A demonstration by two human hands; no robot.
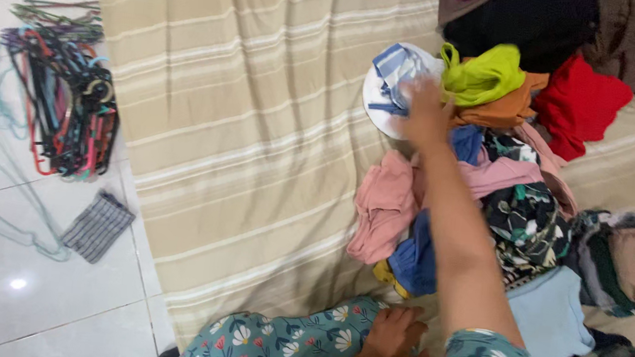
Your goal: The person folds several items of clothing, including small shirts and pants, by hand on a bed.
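Bright, even indoor light | small glare spot on glossy white floor tiles (16, 283) at lower left | soft shadow under the outstretched right hand (426, 111), which is motion-blurred | striped beige sheet (261, 119) sharp | slight softness toward frame edges

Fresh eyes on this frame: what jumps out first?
The heap of mixed clothes on the beige striped sheet at right, with a lime-green garment and a red one on top. The right hand reaches into it at a blue-and-white striped cloth; the left hand rests on the floral-clothed knee. At left, a tangle of coloured hangers lies on the white tiled floor.
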